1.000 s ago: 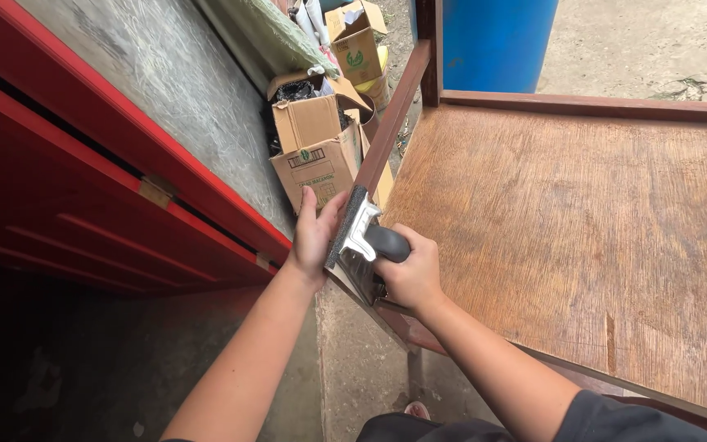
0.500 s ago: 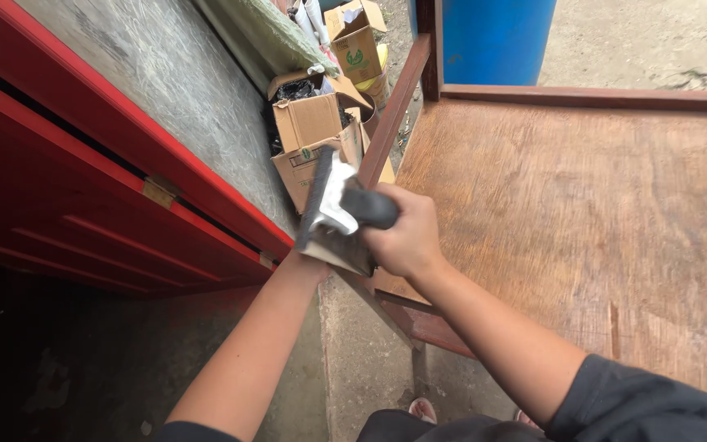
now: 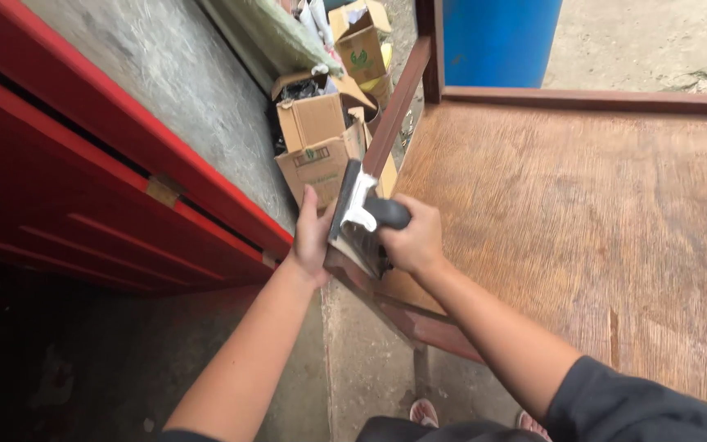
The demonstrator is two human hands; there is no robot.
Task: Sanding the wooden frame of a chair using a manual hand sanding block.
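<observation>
My right hand (image 3: 413,239) grips the black handle of a wide metal scraper (image 3: 355,214). Its blade lies along the left rail (image 3: 393,115) of a large brown wooden panel (image 3: 566,229). My left hand (image 3: 312,237) is flat against the outer side of the blade and rail, fingers pointing up. Both hands meet at the panel's near left corner. The scraper's edge is partly hidden by my hands.
A red metal structure (image 3: 83,188) and a grey concrete wall (image 3: 182,90) run along the left. Several cardboard boxes (image 3: 321,139) are piled beyond my hands. A blue barrel (image 3: 497,41) stands behind the panel. Below is a concrete floor (image 3: 362,368).
Half a second ago the scraper was lifted and angled off the rail; now it is back down along the rail with my left hand pressed flat beside it.
</observation>
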